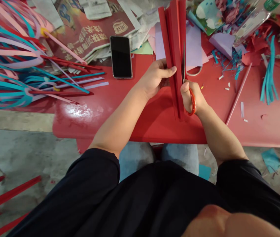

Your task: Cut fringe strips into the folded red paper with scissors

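My left hand (156, 77) pinches a folded stack of red paper (173, 42) that stands upright over the red table (140, 115). Its thumb lies across the front of the stack. My right hand (191, 97) is closed round orange-handled scissors (191, 102). Their blade (183, 64) runs up along the right side of the red paper, into the stack. Several long cut strips hang from the paper's lower end between my hands.
A black phone (121, 56) lies face up left of my hands, beside a red printed paper (90, 33). Looped paper-strip decorations (14, 62) fill the left. Purple sheets (194, 46), teal strips (268, 79), a thin red stick (238, 93) and scraps lie right.
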`<move>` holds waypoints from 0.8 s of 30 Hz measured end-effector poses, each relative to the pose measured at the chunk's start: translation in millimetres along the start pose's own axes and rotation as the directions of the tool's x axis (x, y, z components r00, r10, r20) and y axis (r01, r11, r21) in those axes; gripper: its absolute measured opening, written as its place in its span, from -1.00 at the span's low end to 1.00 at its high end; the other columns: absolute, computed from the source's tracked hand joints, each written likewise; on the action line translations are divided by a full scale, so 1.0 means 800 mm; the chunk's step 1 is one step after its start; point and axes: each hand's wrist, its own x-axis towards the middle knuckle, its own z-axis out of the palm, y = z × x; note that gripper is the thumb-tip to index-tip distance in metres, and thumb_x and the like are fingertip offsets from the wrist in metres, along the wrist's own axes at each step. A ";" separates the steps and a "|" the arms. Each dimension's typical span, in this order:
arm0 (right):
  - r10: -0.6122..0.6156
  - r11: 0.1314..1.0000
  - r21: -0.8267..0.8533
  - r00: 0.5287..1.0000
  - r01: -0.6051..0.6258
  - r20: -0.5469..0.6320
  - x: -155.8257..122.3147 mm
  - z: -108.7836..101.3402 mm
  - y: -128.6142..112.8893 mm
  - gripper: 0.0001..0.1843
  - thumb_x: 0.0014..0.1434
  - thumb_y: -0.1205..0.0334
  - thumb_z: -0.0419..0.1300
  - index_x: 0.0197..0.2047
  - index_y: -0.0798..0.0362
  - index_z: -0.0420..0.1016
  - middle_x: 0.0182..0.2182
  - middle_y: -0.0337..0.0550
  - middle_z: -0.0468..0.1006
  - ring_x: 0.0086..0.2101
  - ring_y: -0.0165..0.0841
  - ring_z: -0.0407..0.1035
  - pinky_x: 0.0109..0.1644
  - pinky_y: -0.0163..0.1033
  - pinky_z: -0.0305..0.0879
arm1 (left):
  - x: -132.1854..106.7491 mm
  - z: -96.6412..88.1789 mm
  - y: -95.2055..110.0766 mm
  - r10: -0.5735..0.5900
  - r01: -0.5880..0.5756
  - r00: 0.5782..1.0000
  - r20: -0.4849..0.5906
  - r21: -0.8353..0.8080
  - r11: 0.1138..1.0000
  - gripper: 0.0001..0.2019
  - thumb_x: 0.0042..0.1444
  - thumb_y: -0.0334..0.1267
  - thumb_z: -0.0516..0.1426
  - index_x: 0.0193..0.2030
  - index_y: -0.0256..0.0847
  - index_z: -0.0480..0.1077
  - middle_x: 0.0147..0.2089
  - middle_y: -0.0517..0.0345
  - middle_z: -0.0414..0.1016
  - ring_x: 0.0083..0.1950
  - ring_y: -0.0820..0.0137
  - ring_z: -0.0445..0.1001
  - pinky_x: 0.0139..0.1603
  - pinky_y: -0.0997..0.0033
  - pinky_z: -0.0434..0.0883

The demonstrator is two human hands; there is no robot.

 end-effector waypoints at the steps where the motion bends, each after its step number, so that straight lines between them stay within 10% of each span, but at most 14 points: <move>1: -0.006 1.000 -0.012 1.000 0.006 -0.012 0.000 0.000 0.000 -0.21 0.40 -0.64 -0.12 -0.37 -0.04 0.20 -0.45 -0.21 0.26 -0.42 -0.32 0.17 -0.33 -0.10 0.06 | 0.000 -0.001 0.000 -0.001 0.002 1.000 -0.008 0.004 1.000 -0.89 0.42 -0.21 0.34 -0.07 -0.19 0.58 -0.06 0.07 0.75 0.08 0.10 0.79 0.09 0.13 0.77; 18: 0.038 0.997 -0.059 0.999 -0.041 -0.039 0.005 0.001 -0.007 -0.17 0.33 -0.71 -0.09 -0.41 -0.06 0.12 -0.50 -0.23 0.21 -0.46 -0.36 0.13 -0.37 -0.13 0.06 | 0.002 0.002 0.001 0.001 -0.001 1.000 -0.030 -0.002 1.000 -0.88 0.38 -0.23 0.33 -0.09 -0.17 0.51 -0.11 0.08 0.72 0.12 0.07 0.76 0.09 0.11 0.75; 24: 0.059 0.997 -0.042 0.997 -0.061 -0.054 0.006 0.003 -0.006 -0.15 0.23 -0.77 -0.02 -0.45 -0.08 0.12 -0.55 -0.22 0.23 -0.51 -0.35 0.15 -0.43 -0.13 0.07 | -0.001 0.003 0.004 -0.022 0.017 0.998 -0.062 -0.080 0.997 -0.89 0.19 -0.32 0.22 -0.14 -0.16 0.48 -0.21 0.11 0.66 -0.11 0.19 0.74 -0.21 0.31 0.67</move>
